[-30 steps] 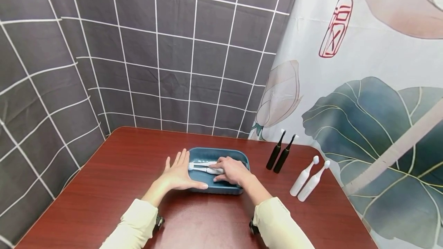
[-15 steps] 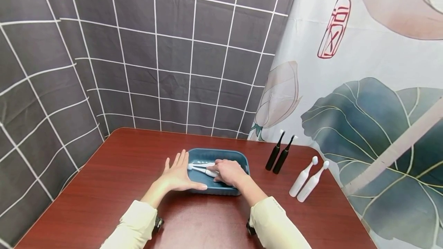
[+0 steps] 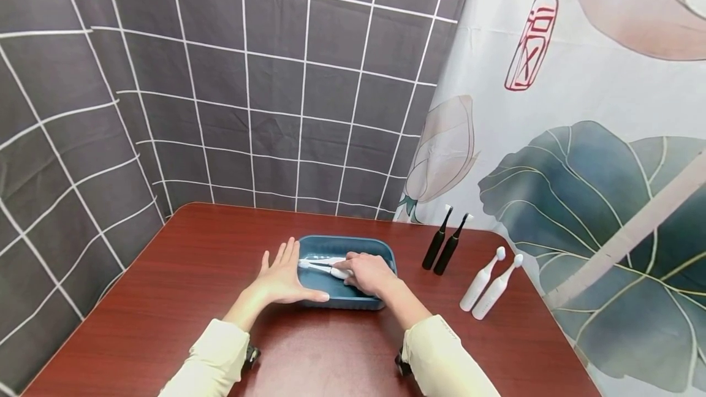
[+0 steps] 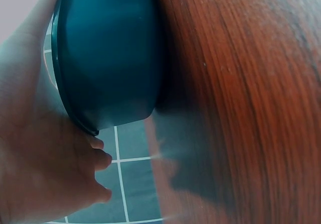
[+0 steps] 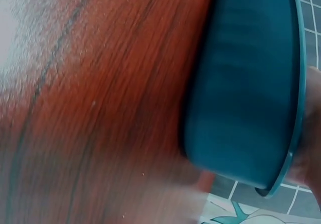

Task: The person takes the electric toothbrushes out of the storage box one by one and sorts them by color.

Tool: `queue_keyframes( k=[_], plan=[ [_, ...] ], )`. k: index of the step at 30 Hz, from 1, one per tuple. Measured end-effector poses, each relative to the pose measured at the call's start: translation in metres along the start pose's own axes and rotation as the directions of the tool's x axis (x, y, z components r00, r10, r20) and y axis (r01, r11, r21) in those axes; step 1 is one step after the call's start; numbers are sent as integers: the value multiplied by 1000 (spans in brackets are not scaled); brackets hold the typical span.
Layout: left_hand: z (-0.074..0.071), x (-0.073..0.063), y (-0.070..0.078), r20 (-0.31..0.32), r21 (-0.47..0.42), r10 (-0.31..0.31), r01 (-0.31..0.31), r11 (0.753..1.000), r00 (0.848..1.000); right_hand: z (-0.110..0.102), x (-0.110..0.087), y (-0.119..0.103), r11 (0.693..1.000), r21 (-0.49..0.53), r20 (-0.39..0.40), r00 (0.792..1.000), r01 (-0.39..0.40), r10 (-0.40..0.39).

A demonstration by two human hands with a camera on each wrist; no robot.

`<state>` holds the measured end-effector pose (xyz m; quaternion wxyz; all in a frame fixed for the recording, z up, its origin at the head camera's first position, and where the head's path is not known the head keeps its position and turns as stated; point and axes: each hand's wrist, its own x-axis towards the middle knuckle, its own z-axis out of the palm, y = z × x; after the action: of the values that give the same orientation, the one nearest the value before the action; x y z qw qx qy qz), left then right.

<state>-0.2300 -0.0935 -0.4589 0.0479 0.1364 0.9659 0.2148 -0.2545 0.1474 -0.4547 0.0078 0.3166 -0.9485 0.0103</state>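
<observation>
Blue and round-cornered, the bin [image 3: 353, 303] stood on the red-brown counter [image 3: 193, 274], and within it lay the two things being handled, a nearer white toothbrush [image 3: 339, 273] and a farther white toothbrush [image 3: 329, 261], their heads toward the left end. The right hand [image 3: 368, 274] reached in from the right, and its grip appeared clamped on the nearer one, thumb and forefinger on either side of the handle; the right wrist view showed mostly the bin's outer wall, so the exact contact could not be told. The left hand [image 3: 280, 280] had its grip spread wide, fingers straight at the bin's left end and thumb reaching along the near rim, holding nothing. What had changed over the last second was small: the nearer brush, which had run almost parallel to its neighbour, now slanted, its head closer to the other head and its handle angled away. That suggested the work was at the stage of adjusting how the pair lay, with the brushes not yet evenly lined up. Outside, to the right, nothing had visibly moved: one black toothbrush [image 3: 434, 250] leaned beside a second black toothbrush [image 3: 447, 255], and nearer the person were a third white toothbrush [image 3: 475, 290] and a fourth white toothbrush [image 3: 492, 297]
</observation>
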Motion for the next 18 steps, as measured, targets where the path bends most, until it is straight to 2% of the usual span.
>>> queue_keyframes(
  k=[7, 11, 14, 18],
  plan=[
    [0, 0, 0, 0, 0, -4, 4, 1000, 1000, -5, -6, 6, 1000, 28, -47, 999, 11, -10],
    [0, 0, 0, 3, -3, -7, 7, 1000, 1000, -8, -9, 11, 997, 79, -107, 994, 18, -9],
    [0, 0, 0, 8, 5, -11, 11, 1000, 1000, -13, -12, 15, 989, 144, -188, 982, 33, -6],
    [1, 1, 0, 10, 6, -11, 10, 1000, 1000, -19, -16, 19, 974, 221, -293, 956, 52, 15]
  ],
)
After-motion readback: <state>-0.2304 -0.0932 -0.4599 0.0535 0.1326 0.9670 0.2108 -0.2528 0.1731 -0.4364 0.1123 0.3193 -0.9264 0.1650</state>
